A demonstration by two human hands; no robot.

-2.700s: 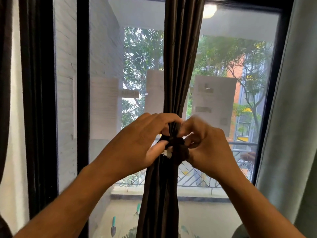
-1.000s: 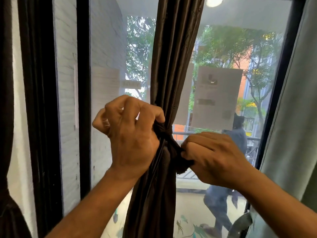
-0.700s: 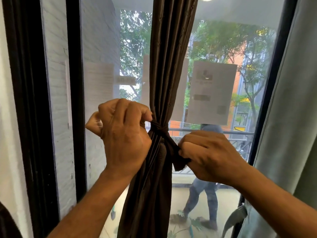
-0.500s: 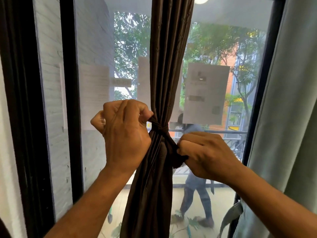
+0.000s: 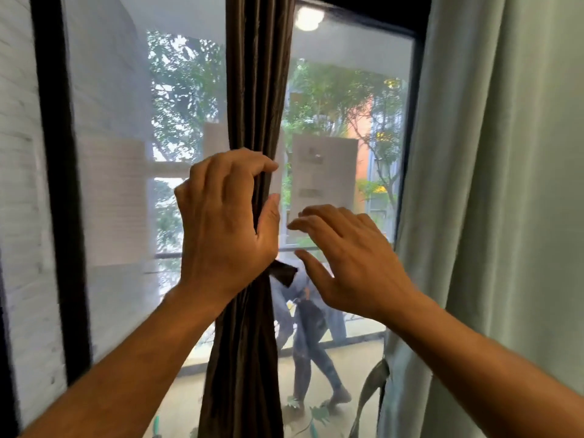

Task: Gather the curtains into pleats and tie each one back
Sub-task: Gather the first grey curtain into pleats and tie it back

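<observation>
A dark brown curtain hangs gathered into narrow pleats at the middle of the window. A dark tie binds it at waist height, and one loose end sticks out to the right. My left hand lies over the curtain just above the tie, fingers curled round the folds with the thumb on the right side. My right hand hovers to the right of the curtain with fingers spread, holding nothing and apart from the fabric.
A pale green curtain hangs loose along the right side. Black window frame bars stand at the left. Papers are stuck on the glass. Outside, a person walks past on the walkway.
My right hand has let go of the tie's end and opened, drawing slightly away. My left hand has moved up from pulling the tie to grasping the curtain above the knot.
</observation>
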